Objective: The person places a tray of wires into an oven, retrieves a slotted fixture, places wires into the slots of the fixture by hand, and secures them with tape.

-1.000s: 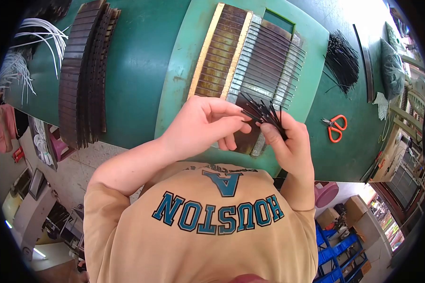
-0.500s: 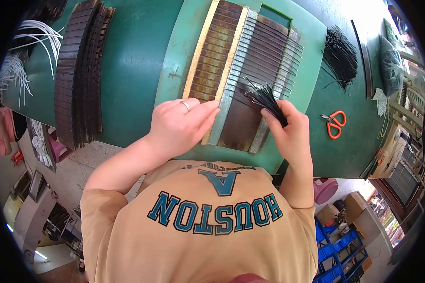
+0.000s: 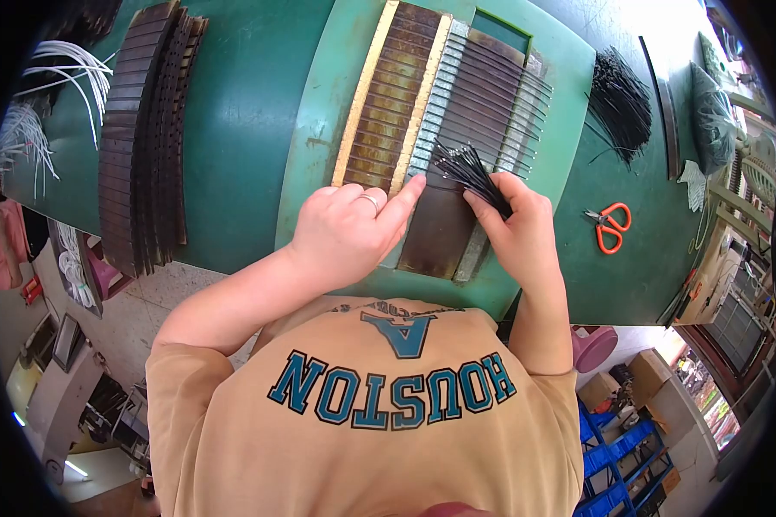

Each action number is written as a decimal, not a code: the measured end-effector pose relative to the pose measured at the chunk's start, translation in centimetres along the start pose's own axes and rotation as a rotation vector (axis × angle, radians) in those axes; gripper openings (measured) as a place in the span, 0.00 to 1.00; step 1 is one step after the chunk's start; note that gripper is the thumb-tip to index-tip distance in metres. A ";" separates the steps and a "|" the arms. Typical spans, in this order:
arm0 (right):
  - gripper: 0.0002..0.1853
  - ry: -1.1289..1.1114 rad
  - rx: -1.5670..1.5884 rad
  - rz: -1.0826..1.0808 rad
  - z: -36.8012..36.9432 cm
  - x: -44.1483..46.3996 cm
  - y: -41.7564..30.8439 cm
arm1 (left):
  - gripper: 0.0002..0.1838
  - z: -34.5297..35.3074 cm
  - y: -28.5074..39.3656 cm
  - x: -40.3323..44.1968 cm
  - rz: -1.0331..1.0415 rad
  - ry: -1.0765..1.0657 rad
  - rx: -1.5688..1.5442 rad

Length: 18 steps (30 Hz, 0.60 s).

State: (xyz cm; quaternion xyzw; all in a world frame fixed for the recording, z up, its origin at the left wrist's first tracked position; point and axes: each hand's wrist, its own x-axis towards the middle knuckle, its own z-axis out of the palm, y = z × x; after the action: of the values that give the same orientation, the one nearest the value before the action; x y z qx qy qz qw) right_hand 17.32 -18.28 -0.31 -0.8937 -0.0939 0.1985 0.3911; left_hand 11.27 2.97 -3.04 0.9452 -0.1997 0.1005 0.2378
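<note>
My right hand (image 3: 519, 220) is closed around a bundle of thin black wires (image 3: 470, 171), whose pale-tipped ends fan out to the left. Below the bundle lies a flat jig with a slotted metal strip (image 3: 447, 65), a dark plate (image 3: 437, 231) and a second metal strip on its right. Several black wires (image 3: 491, 65) lie side by side across it. My left hand (image 3: 349, 228), with a ring on one finger, has its index fingertip on the slotted strip. Its other fingers are curled, and whatever they hold is hidden. Beneath it is a brown ribbed block with light wooden edges (image 3: 366, 95).
Red-handled scissors (image 3: 610, 228) lie on the green table (image 3: 241, 112) to the right, below a loose pile of black wires (image 3: 621, 103). At left stand stacked dark ribbed strips (image 3: 142, 146) and white cables (image 3: 82, 65). Part of another person (image 3: 4, 246) shows at far left.
My left hand has moved right, from the block's wooden edge to the slotted strip, its index finger now stretched out. My right hand and the wire bundle have shifted slightly left.
</note>
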 end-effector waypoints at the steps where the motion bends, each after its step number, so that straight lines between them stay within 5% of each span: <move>1: 0.08 0.003 0.000 0.001 0.0 0.0 0.0 | 0.23 0.2 -0.1 -0.1 0.006 0.001 0.004; 18: 0.07 0.047 0.042 0.053 -1.1 -0.5 0.8 | 0.24 1.0 0.2 -0.2 0.006 -0.019 0.084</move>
State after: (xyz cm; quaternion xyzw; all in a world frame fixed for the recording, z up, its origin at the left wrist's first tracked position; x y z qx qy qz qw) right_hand 17.33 -19.76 -0.10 -0.8920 -0.0567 0.1899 0.4063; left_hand 11.14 2.38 -3.85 0.9548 -0.2003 0.1004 0.1955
